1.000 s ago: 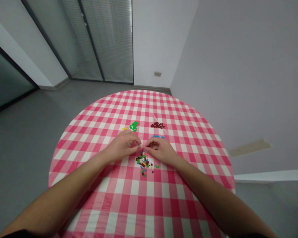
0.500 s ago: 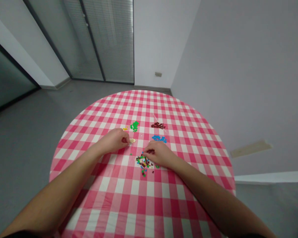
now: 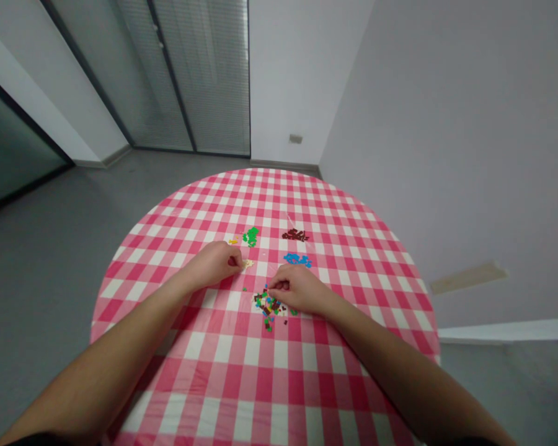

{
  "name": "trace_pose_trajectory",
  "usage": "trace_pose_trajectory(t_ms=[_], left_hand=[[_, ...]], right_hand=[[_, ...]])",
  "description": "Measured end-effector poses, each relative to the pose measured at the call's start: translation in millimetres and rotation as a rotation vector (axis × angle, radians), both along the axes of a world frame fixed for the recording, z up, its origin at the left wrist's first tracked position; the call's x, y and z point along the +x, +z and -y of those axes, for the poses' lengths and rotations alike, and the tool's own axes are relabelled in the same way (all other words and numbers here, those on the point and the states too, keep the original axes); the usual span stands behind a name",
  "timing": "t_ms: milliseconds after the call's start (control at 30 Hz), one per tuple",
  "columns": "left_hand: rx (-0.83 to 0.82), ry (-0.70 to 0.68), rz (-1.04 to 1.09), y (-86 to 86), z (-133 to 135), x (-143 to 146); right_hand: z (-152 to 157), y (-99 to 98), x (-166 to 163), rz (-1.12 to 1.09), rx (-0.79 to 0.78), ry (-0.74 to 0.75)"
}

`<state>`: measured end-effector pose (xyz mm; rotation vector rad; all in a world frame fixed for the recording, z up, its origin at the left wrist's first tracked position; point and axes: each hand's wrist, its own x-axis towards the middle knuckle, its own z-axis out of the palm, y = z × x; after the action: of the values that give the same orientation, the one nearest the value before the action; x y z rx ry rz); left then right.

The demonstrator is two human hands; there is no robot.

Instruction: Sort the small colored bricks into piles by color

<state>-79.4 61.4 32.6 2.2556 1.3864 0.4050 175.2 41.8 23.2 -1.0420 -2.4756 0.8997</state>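
Observation:
My left hand (image 3: 217, 262) is closed in a pinch beside a small heap of cream pieces (image 3: 248, 264); what its fingertips hold, if anything, is too small to tell. My right hand (image 3: 297, 287) has its fingers pinched at the upper right edge of a mixed pile of tiny building bricks (image 3: 268, 305), coloured brown, green, blue and yellow. Anything between those fingertips is hidden. Behind my hands lie sorted heaps: green pieces (image 3: 250, 236), brown pieces (image 3: 295, 235) and blue pieces (image 3: 298, 259). A few yellow pieces (image 3: 233, 241) sit left of the green heap.
A red-and-white checked cloth (image 3: 242, 384) covers the round table. One stray green piece (image 3: 245, 289) lies left of the mixed pile. Beyond the table stand a glass door (image 3: 204, 80) and a wall with a socket plate (image 3: 296, 139).
Both hands stay in nearly the same places. The fingers of my right hand have shifted slightly at the edge of the mixed pile; the view has moved very little.

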Motion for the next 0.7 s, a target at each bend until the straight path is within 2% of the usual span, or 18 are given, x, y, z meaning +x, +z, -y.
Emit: trace_pose_trajectory(t_ms=[267, 500, 600, 700], left_hand=[[0.017, 0.082, 0.026, -3.8, 1, 3], [0.013, 0.107, 0.016, 3.8, 2, 0], [-0.025, 0.078, 0.138, 6.0, 7, 6], [-0.164, -0.021, 0.318, 5.7, 14, 17]], right_hand=[[2, 5.6, -3, 0.033, -0.025, -0.015], [1, 1.5, -1, -0.064, -0.089, -0.051], [1, -1.4, -1, -0.205, -0.127, -0.136], [2, -2.7, -1, -0.322, -0.072, -0.171]])
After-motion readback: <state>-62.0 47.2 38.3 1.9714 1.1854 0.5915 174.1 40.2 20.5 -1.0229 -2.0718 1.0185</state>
